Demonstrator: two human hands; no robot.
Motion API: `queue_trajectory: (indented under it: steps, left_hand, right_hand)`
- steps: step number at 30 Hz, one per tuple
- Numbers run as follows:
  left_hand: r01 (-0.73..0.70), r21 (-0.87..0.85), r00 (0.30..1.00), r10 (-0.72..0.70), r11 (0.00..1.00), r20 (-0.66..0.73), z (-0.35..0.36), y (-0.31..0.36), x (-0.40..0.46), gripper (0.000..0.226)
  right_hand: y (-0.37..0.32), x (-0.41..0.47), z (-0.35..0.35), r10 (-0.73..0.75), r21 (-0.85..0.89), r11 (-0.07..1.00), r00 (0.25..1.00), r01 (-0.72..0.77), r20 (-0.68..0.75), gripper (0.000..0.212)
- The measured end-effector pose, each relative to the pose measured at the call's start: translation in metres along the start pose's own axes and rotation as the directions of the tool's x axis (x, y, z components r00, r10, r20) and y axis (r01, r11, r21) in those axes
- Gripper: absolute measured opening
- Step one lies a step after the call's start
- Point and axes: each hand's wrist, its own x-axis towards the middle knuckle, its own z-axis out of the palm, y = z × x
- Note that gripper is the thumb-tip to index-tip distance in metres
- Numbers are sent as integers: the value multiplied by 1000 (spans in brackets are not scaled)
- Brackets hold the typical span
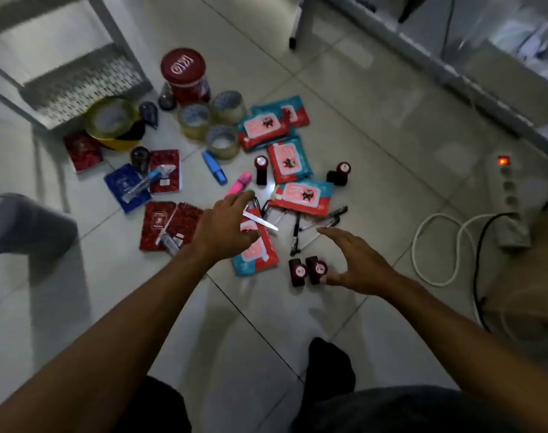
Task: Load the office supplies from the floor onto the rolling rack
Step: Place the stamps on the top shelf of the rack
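Office supplies lie scattered on the tiled floor. My left hand (222,226) hovers with spread fingers over a red-and-teal wipes pack (256,254) that has scissors (260,220) lying across it. My right hand (357,264) is open just right of two black stamps (308,270), its thumb near them. Several black pens (310,228) lie between my hands. Farther back are more wipes packs (289,159), clear tape rolls (210,120), a red tin (185,76), red notebooks (164,225) and pink (239,184) and blue (214,167) highlighters. The white rolling rack (78,85) stands at the top left.
A power strip (510,195) with a lit red switch and white and black cables (438,245) lie at the right. A table leg (297,23) stands at the top. A grey trouser leg (22,223) shows at the left, and my dark-socked foot (329,360) at the bottom.
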Motion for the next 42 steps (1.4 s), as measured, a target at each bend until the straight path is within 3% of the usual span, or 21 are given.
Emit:
queue_trajectory:
  steps: [3,8,17,22,30,37,42]
  left_hand:
    - [-80,-7,989,81,997,122,36,7,5,87]
    - [-216,-83,896,231,973,378,95,27,-4,80]
    - [-149,-212,914,217,966,342,128,34,7,33]
    - [-162,-226,956,210,960,203,75,26,14,22]
    - [-151,-177,986,135,973,-100,-97,-13,9,22]
    - [-155,-113,909,97,982,-404,-248,-67,-30,18]
    - [-86,-61,850,41,994,-525,-337,-111,-45,21]
  right_hand:
    - [12,8,20,16,16,1000,999,-16,30,103]
    - [22,15,55,-1,32,999,999,2,-54,80]
    - [15,31,70,3,109,994,984,17,-176,35]
    - [-17,47,26,-48,73,995,973,66,-227,34]
    - [-144,77,-91,-287,-49,956,895,288,-341,36]
    - [-297,93,-159,-473,-146,880,809,452,-350,40]
    - [-402,113,-185,-616,-219,786,700,578,-362,39]
